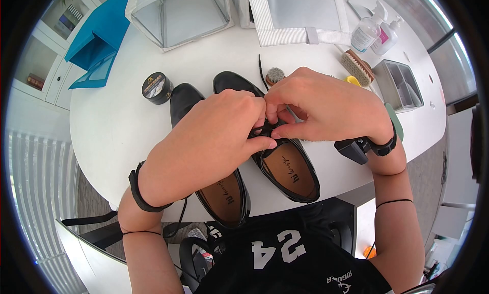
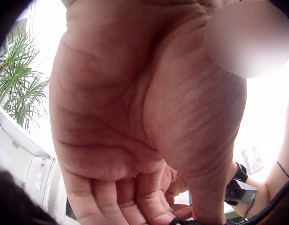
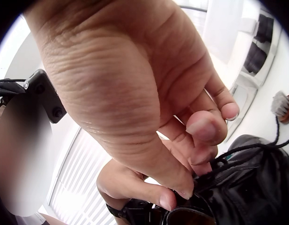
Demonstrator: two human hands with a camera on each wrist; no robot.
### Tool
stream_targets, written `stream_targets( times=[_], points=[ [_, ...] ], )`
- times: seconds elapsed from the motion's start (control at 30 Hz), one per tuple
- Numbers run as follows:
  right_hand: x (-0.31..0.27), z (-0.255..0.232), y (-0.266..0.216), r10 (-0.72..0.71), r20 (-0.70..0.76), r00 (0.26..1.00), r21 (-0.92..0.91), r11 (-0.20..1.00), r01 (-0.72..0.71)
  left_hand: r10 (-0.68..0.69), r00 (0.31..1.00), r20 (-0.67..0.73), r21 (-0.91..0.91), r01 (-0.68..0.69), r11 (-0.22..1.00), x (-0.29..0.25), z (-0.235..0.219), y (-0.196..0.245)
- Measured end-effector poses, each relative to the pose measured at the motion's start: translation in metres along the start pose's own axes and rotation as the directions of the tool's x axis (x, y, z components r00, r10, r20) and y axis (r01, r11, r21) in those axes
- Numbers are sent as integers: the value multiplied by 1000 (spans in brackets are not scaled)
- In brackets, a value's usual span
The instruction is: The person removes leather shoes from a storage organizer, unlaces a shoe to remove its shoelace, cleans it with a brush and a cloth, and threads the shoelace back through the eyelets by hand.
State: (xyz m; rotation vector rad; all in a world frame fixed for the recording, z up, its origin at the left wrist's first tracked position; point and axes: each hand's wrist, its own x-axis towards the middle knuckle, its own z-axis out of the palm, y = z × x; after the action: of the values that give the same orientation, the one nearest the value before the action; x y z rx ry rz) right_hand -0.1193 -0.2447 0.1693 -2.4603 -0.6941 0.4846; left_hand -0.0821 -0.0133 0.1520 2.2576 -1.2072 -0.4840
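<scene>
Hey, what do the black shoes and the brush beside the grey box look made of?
The black shoes look like smooth, polished leather, given their glossy highlights, though possibly synthetic. The brush seems to have a smooth wooden back, judging by its brown colour, with pale, dense bristles of unclear fibre.

The white table (image 1: 117, 156) bears black shoes (image 1: 184, 100) near centre, a round container (image 1: 157, 88) left, brushes (image 1: 358, 68) right, bottles (image 1: 363, 35) far right.

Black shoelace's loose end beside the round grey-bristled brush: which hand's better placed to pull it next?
Right, probably: the right hand is right beside the brush and lace; the left hand is farther from both.
</scene>
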Motion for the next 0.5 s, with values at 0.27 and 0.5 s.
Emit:
stream_targets(
  times=[0.27, 0.5],
  points=[
    [-1, 1, 0, -11, -10, 1000, -1, 1000, 11, -20, 1000, 13, -2, 20, 1000, 0, 0, 1],
    [-1, 1, 0, 5, -2, 1000, -24, 1000, -5, -10, 1000, 10, -4, 10, 1000, 0, 0, 1]
  ],
)
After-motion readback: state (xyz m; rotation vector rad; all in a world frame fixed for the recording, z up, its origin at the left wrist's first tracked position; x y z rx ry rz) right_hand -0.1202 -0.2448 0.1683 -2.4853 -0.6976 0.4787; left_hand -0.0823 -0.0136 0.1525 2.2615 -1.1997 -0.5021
